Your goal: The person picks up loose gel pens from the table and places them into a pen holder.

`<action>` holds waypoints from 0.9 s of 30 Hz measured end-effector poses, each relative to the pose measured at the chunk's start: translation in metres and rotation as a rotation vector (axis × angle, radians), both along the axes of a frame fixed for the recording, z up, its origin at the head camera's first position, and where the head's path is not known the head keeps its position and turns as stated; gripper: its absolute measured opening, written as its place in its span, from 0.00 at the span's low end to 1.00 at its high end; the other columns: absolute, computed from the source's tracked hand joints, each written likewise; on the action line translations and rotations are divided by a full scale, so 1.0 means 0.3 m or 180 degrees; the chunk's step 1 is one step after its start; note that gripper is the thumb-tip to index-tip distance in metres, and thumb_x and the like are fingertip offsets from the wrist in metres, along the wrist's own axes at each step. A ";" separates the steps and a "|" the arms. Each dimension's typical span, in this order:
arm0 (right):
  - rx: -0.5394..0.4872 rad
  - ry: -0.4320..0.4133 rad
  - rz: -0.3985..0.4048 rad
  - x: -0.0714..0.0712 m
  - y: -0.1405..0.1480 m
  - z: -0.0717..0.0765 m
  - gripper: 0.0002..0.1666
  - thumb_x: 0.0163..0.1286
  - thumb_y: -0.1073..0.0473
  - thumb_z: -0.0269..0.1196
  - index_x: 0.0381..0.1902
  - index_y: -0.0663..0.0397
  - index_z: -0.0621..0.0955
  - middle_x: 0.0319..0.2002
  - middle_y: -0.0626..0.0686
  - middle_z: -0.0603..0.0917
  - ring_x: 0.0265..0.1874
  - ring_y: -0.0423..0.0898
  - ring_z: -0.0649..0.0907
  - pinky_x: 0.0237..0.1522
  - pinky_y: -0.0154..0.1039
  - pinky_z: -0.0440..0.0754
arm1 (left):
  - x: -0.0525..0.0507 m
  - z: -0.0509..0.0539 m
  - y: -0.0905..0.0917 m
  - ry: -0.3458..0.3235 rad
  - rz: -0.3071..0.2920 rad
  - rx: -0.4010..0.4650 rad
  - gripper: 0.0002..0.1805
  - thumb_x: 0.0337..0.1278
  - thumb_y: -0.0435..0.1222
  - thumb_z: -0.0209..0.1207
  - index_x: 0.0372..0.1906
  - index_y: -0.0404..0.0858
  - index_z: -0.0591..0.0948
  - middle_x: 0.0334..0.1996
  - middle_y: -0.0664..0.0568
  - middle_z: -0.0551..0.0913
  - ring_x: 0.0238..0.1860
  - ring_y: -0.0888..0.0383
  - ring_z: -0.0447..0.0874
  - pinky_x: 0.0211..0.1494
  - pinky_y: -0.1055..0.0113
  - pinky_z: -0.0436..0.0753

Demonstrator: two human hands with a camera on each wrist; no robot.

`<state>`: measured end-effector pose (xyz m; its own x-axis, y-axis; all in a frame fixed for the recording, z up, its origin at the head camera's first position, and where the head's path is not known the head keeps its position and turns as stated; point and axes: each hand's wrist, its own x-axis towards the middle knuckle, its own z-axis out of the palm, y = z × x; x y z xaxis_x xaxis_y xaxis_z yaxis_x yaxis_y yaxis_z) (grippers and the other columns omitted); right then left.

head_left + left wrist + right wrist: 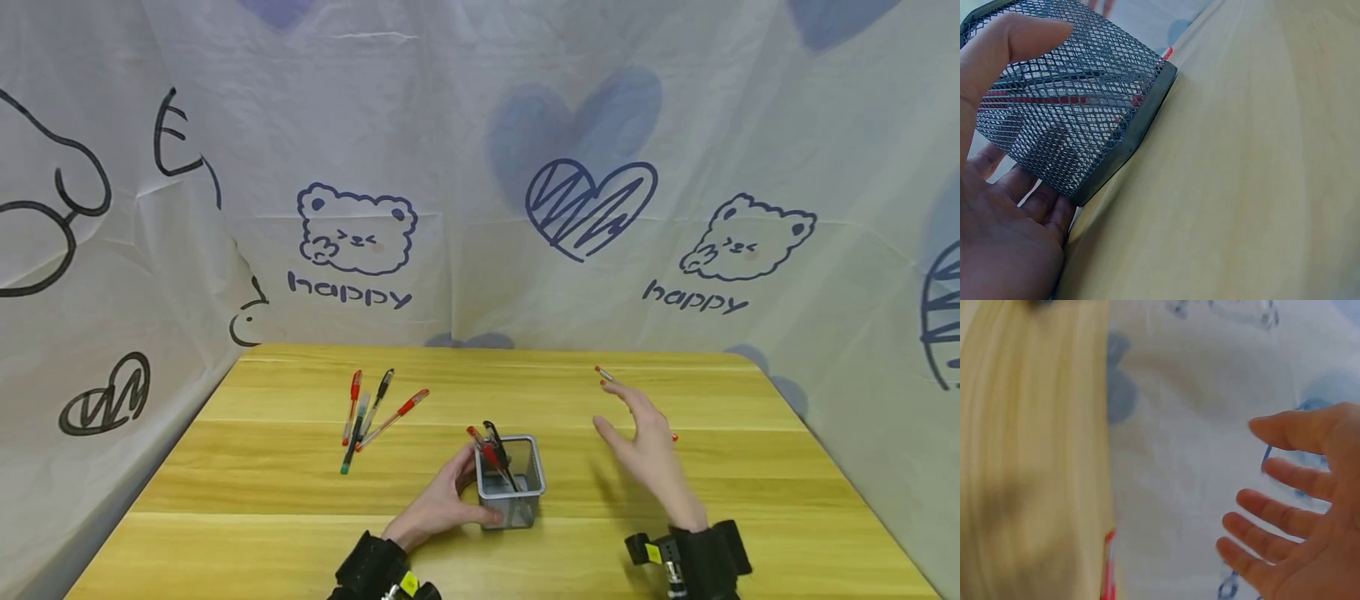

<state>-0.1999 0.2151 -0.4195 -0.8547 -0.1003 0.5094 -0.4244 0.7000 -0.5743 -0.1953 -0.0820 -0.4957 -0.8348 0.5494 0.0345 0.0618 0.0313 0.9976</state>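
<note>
A square dark mesh pen holder (510,510) stands on the table with a red pen (489,452) and a black pen (498,450) leaning inside. My left hand (438,507) grips it from the left, thumb on the near side and fingers round the far side; the left wrist view shows the mesh (1066,100) between them. Over the right part of the table hovers my right hand (651,446), fingers spread and relaxed, holding nothing. Red-and-white pens lie about it: one pen (604,374) beyond the fingertips, and a red tip (675,437) peeking out beside the hand, the rest hidden.
Left of the holder lies a loose cluster of several pens: red pens (392,419), a black pen (377,404) and a green-ended pen (352,442). The wooden table (247,483) ends at a white printed cloth (465,250) behind and at the sides.
</note>
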 end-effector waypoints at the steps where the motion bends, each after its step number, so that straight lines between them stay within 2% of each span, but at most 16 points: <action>1: 0.0051 -0.0174 -0.0042 -0.002 0.022 -0.007 0.30 0.68 0.64 0.65 0.66 0.64 0.74 0.64 0.69 0.77 0.62 0.68 0.76 0.61 0.66 0.76 | 0.000 0.000 0.000 0.0002 0.0001 -0.0003 0.55 0.44 0.32 0.73 0.78 0.37 0.55 0.75 0.40 0.66 0.78 0.41 0.60 0.82 0.43 0.54; 4: 0.0201 -0.0606 -0.0097 -0.010 0.081 -0.030 0.31 0.71 0.60 0.63 0.68 0.65 0.71 0.67 0.70 0.73 0.65 0.70 0.73 0.64 0.69 0.72 | 0.001 0.002 0.000 0.0043 -0.0006 -0.0009 0.55 0.44 0.32 0.73 0.78 0.36 0.56 0.75 0.39 0.65 0.78 0.40 0.60 0.82 0.44 0.55; 9: 0.0449 -0.1171 -0.0069 -0.018 0.146 -0.065 0.34 0.72 0.57 0.62 0.70 0.71 0.68 0.70 0.75 0.67 0.69 0.74 0.66 0.67 0.71 0.68 | 0.002 0.003 -0.002 0.0031 -0.0004 -0.0014 0.55 0.45 0.33 0.73 0.78 0.37 0.56 0.75 0.39 0.66 0.78 0.41 0.60 0.82 0.44 0.56; 13: 0.0591 -0.1514 -0.0066 -0.027 0.180 -0.089 0.37 0.73 0.54 0.61 0.71 0.73 0.66 0.73 0.78 0.60 0.71 0.77 0.61 0.69 0.73 0.64 | 0.001 0.000 -0.003 -0.0015 0.0000 0.0000 0.55 0.44 0.32 0.73 0.78 0.37 0.55 0.75 0.40 0.66 0.78 0.41 0.60 0.82 0.42 0.54; 19: 0.0679 -0.1635 -0.0144 -0.037 0.213 -0.114 0.37 0.73 0.54 0.61 0.70 0.74 0.66 0.72 0.79 0.59 0.71 0.78 0.59 0.69 0.73 0.63 | -0.003 -0.003 -0.003 -0.0011 -0.0002 0.0007 0.56 0.44 0.31 0.73 0.79 0.38 0.55 0.75 0.40 0.67 0.78 0.41 0.60 0.82 0.42 0.54; 27: 0.0926 -0.1553 -0.0286 -0.042 0.230 -0.126 0.35 0.72 0.54 0.62 0.67 0.75 0.69 0.71 0.80 0.60 0.69 0.82 0.58 0.67 0.76 0.62 | -0.002 -0.004 0.000 0.0001 0.0002 0.0000 0.54 0.44 0.31 0.73 0.78 0.39 0.57 0.74 0.41 0.68 0.77 0.41 0.61 0.82 0.42 0.55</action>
<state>-0.2124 0.2842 -0.4573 -0.9955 -0.0935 0.0163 -0.0903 0.8796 -0.4671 -0.1958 -0.0821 -0.4968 -0.8352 0.5489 0.0348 0.0621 0.0313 0.9976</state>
